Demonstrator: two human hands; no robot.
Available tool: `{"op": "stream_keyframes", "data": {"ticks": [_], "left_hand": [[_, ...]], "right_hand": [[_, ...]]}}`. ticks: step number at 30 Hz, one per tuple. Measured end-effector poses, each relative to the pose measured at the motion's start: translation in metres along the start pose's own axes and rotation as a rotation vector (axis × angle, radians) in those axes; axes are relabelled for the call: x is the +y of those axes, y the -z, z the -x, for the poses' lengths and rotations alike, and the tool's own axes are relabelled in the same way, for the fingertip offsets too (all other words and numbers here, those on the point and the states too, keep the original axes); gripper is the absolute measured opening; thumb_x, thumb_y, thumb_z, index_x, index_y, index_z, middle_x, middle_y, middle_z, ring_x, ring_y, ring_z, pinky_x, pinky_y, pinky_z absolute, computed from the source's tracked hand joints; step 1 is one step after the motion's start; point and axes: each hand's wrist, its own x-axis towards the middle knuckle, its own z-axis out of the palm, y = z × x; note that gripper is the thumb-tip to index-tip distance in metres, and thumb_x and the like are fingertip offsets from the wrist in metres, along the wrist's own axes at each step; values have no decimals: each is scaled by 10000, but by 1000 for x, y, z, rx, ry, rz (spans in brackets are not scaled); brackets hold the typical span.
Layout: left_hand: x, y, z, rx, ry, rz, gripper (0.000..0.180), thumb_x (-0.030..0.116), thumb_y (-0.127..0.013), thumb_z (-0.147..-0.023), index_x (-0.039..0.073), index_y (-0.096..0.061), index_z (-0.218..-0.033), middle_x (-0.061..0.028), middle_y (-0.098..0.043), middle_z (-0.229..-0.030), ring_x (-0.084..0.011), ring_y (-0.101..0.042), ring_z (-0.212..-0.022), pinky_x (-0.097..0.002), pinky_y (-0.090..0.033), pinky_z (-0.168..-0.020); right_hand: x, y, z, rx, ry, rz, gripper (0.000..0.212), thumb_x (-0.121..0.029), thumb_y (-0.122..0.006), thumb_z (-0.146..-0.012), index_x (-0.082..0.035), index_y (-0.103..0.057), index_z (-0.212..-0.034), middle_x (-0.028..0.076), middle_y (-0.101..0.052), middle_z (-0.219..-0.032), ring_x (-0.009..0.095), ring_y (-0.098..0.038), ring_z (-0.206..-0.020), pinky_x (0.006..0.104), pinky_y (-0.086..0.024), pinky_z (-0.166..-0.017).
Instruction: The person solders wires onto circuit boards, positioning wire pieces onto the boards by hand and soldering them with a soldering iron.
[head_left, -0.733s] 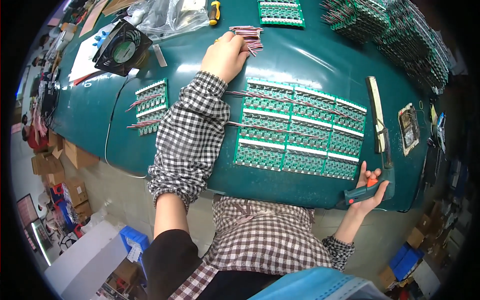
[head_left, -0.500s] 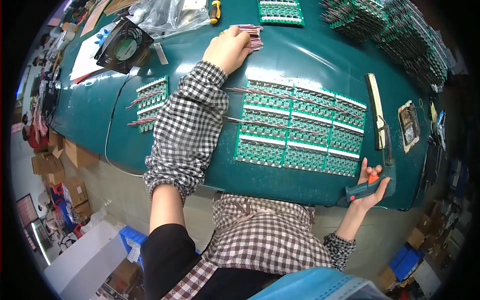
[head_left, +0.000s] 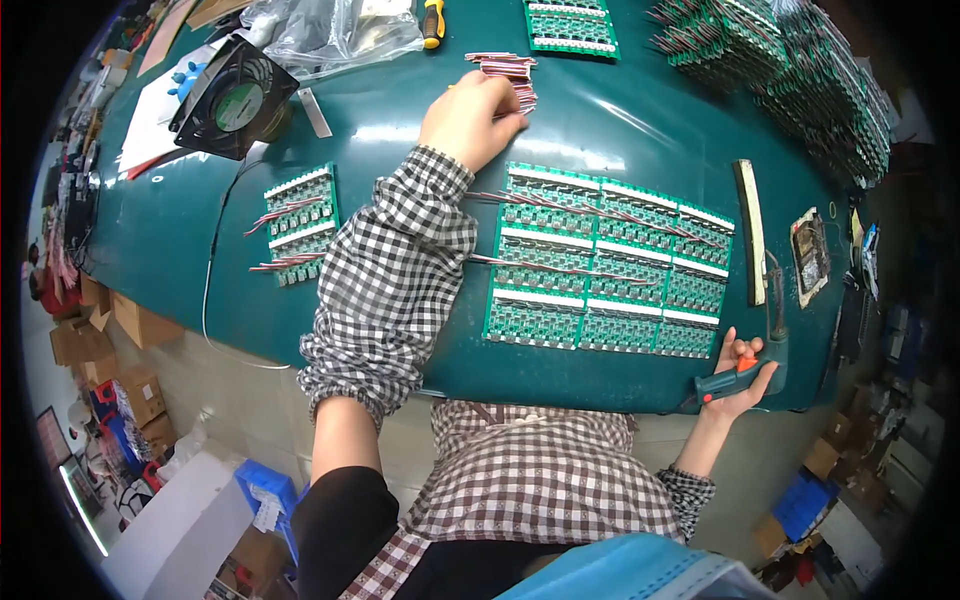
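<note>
My left hand [head_left: 468, 122] lies at the near side of a pile of thin red, white and dark wires [head_left: 508, 68]. Its fingers are curled together at the wire ends, and what they pinch, if anything, is hidden. My right hand [head_left: 738, 390] is wrapped around a dark green soldering gun [head_left: 725, 384] with an orange-red trigger, its tip pointing away from me. Between my hands lies a panel of green circuit boards [head_left: 628, 270] with white strips. Loose wires [head_left: 570, 205] lie across its upper rows, some sticking out past the left edge.
A smaller board panel [head_left: 300, 222] with wires lies left of my sleeve. Beyond are a black fan [head_left: 235, 98], a plastic bag [head_left: 335, 38], a screwdriver [head_left: 432, 24] and another panel [head_left: 572, 28]. Stacked boards [head_left: 825, 90], a solder-coloured bar [head_left: 750, 232] and a worn pad [head_left: 810, 257] are at right.
My left hand has drawn slightly back toward me at the wire pile, showing more of the wires. The whole view has shifted a little. My right hand keeps its hold on the soldering gun.
</note>
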Motion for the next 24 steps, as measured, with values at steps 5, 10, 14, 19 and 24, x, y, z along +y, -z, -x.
{"op": "stream_keyframes", "data": {"ticks": [5, 10, 14, 19, 24], "left_hand": [[5, -10, 2, -62, 81, -28, 114, 159, -662, -747, 72, -611, -801, -118, -595, -875, -308, -601, -816, -402, -489, -732], [8, -13, 1, -57, 70, -130, 113, 167, -653, -765, 69, -602, -791, -105, -584, -840, -285, -603, -778, -391, -481, -694], [5, -20, -6, -64, 23, -191, 123, 182, -640, -775, 69, -608, -811, -121, -592, -870, -311, -599, -812, -409, -483, -721], [8, -20, -15, -123, -4, -323, 166, 225, -600, -805, 65, -610, -846, -149, -594, -953, -331, -587, -905, -416, -473, -804], [8, -4, -13, 1, -52, -349, 164, 225, -569, -841, 68, -592, -885, -112, -590, -963, -295, -588, -883, -388, -471, -779]], "right_hand": [[1, -1, -1, 56, 23, -16, 373, -383, -499, -923, -19, -451, -989, 87, -534, -828, 185, -558, -866, 401, -305, -1084], [0, 2, -4, 72, 23, 30, 364, -384, -493, -925, -26, -459, -980, 57, -554, -793, 184, -555, -846, 402, -317, -1071], [-3, 4, -6, 45, 20, 6, 360, -372, -515, -917, -20, -465, -972, 69, -556, -796, 194, -563, -845, 404, -334, -1058], [-5, 8, -7, -4, -13, -61, 383, -364, -531, -909, 6, -479, -992, 88, -573, -806, 209, -572, -866, 411, -371, -1028], [5, 11, -11, -37, -38, -80, 410, -386, -530, -903, 11, -501, -1005, 99, -591, -842, 218, -578, -878, 426, -343, -1039]]}}
